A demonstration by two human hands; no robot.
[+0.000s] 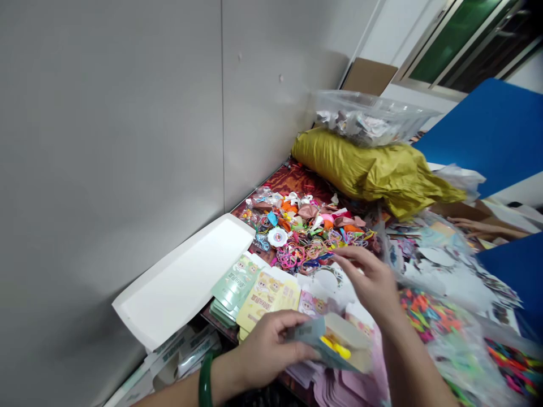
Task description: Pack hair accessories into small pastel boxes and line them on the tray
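Observation:
My left hand [278, 345], with a green bangle [205, 379] at the wrist, grips a small paper box [311, 339]. The box is tilted with its open end toward the right, and several yellow pieces [337, 346] show inside. My right hand [371, 282] hovers at the near edge of a colourful pile of hair ties and small trinkets [303, 226]. Its thumb and fingers are stretched out and look apart, with nothing visible between them. Below lie stacks of flat printed cartons: green [237, 282], yellow [267, 294] and pink [343, 387].
A long white tray [186, 282] leans by the grey wall. Behind the pile are a yellow sack [360, 167] and a clear plastic bin [377, 121]. Bags of bright small pieces [449, 333] and printed cards [449, 260] lie right. Another person's arm [487, 226] shows beyond.

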